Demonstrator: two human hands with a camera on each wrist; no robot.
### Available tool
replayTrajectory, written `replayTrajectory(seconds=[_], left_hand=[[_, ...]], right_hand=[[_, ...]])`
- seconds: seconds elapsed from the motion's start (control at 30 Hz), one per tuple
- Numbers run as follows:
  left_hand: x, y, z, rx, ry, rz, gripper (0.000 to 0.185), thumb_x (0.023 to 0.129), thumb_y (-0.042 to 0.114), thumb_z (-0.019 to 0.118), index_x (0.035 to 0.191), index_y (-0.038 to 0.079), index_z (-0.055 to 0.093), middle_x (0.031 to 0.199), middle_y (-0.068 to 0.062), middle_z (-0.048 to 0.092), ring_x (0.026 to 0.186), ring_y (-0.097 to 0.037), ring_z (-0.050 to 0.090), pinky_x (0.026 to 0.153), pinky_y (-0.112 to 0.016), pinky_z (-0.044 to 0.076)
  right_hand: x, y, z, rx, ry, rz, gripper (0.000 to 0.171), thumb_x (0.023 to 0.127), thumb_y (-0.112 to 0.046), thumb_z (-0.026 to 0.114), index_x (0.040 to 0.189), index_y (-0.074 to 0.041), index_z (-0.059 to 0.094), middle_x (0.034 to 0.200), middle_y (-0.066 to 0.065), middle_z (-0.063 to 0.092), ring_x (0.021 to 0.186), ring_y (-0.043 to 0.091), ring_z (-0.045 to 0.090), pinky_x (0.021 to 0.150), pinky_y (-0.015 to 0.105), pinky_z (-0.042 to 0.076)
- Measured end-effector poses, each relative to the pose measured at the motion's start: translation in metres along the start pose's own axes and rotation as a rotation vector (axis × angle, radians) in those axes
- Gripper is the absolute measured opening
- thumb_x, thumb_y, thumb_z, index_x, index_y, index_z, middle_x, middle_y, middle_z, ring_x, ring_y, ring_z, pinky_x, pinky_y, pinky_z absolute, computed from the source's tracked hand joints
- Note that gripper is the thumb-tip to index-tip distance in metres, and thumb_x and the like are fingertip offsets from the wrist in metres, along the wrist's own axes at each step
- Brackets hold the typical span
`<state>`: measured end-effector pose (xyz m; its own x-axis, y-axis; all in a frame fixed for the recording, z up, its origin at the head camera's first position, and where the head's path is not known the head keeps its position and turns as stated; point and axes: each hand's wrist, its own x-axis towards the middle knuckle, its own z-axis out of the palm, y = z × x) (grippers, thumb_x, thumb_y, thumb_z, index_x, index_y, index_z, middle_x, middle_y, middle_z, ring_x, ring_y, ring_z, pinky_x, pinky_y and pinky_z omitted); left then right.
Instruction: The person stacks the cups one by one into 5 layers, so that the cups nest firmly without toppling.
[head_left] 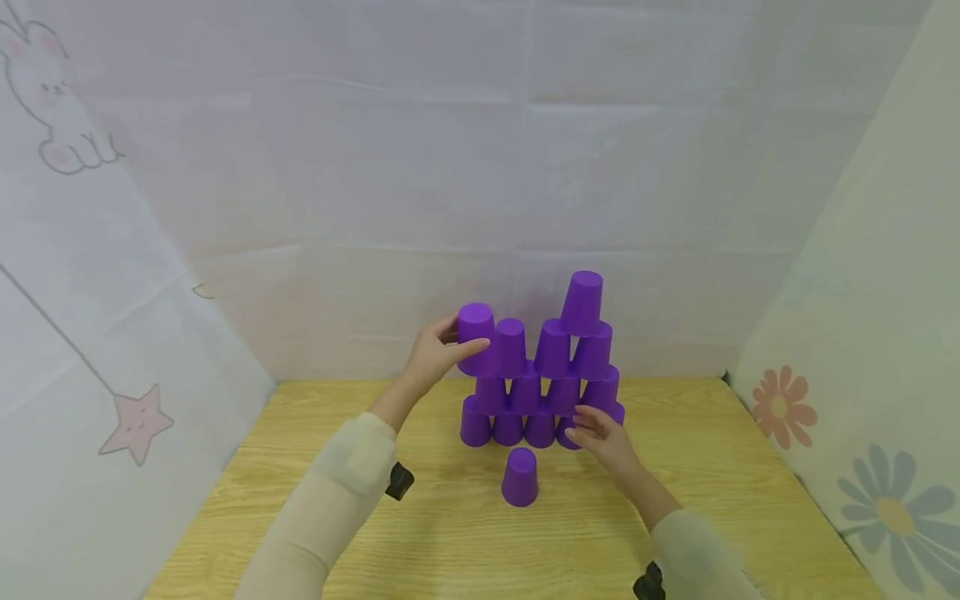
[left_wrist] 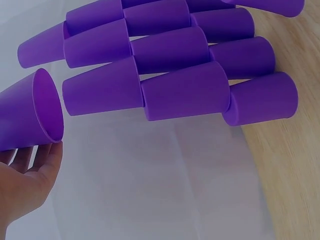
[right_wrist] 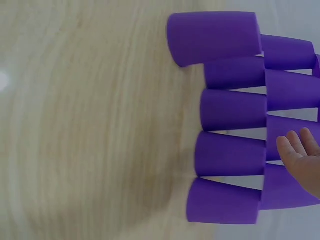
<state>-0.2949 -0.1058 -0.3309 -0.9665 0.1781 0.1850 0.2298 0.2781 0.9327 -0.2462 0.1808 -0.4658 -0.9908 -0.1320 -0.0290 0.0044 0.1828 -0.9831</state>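
A purple plastic cup [head_left: 475,321], mouth down, is held between the thumb and fingers of my left hand [head_left: 435,354] at the upper left of a stepped stack of similar cups. The left wrist view shows that cup's open rim [left_wrist: 49,106] apart from the closest stacked cup [left_wrist: 102,85]. One cup [head_left: 582,304] stands at the very top right of the stack. My right hand [head_left: 606,442], fingers loosely spread and holding nothing, hovers by the stack's lower right, overlapping a bottom-row cup [head_left: 568,433]; the right wrist view has its fingers [right_wrist: 295,145] in front of second-row cups.
A single upside-down cup [head_left: 521,477] stands on the wooden table [head_left: 420,533] in front of the stack. Behind the table hangs a pale cloth [head_left: 375,192], with printed side cloths left and right. Black wrist devices [head_left: 400,482] sit at both forearms.
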Motion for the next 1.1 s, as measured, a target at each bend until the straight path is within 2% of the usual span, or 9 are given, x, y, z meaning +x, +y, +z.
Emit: replayTrajectory(seconds=[0.27,0.47,0.67,0.87,1.1], left_hand=[[0.009,0.012,0.005,0.000,-0.026,-0.003,0.062,0.079,0.038,0.072,0.134,0.021,0.050,0.122,-0.005,0.060,0.115,-0.022,0.055,0.097,-0.042,0.047],[0.016,0.020,0.013,-0.021,-0.044,0.000,0.060,0.079,0.038,0.072,0.133,0.021,0.051,0.122,-0.005,0.061,0.115,-0.022,0.056,0.099,-0.039,0.047],[0.025,0.027,0.022,-0.017,-0.005,0.011,0.065,0.079,0.038,0.072,0.136,0.019,0.048,0.124,-0.005,0.060,0.116,-0.021,0.055,0.099,-0.037,0.047],[0.036,0.032,0.031,-0.004,0.019,0.035,0.065,0.080,0.036,0.072,0.137,0.016,0.047,0.124,-0.007,0.060,0.116,-0.022,0.055,0.097,-0.036,0.048],[0.044,0.031,0.041,0.003,0.029,0.033,0.067,0.081,0.034,0.071,0.139,0.014,0.043,0.127,-0.008,0.058,0.118,-0.023,0.054,0.099,-0.036,0.047]], right_hand=[[-0.005,0.019,0.020,0.011,0.001,0.011,0.057,0.087,-0.008,0.062,0.137,0.005,0.037,0.136,0.031,0.043,0.126,0.045,0.042,0.103,0.044,0.043],[-0.007,0.030,0.032,-0.041,-0.098,0.041,0.063,0.087,-0.016,0.064,0.140,0.000,0.035,0.139,0.028,0.040,0.127,0.046,0.039,0.099,0.052,0.044],[-0.008,0.038,0.045,-0.086,-0.188,0.019,0.069,0.083,-0.022,0.069,0.139,0.000,0.036,0.138,0.029,0.038,0.126,0.049,0.037,0.101,0.053,0.041],[-0.008,0.040,0.057,-0.095,-0.230,0.002,0.069,0.084,-0.022,0.069,0.140,0.000,0.035,0.137,0.023,0.042,0.123,0.043,0.042,0.099,0.053,0.042],[-0.009,0.039,0.066,-0.050,-0.259,-0.019,0.067,0.085,-0.019,0.067,0.139,0.003,0.034,0.127,0.022,0.052,0.113,0.035,0.053,0.093,0.047,0.048]])
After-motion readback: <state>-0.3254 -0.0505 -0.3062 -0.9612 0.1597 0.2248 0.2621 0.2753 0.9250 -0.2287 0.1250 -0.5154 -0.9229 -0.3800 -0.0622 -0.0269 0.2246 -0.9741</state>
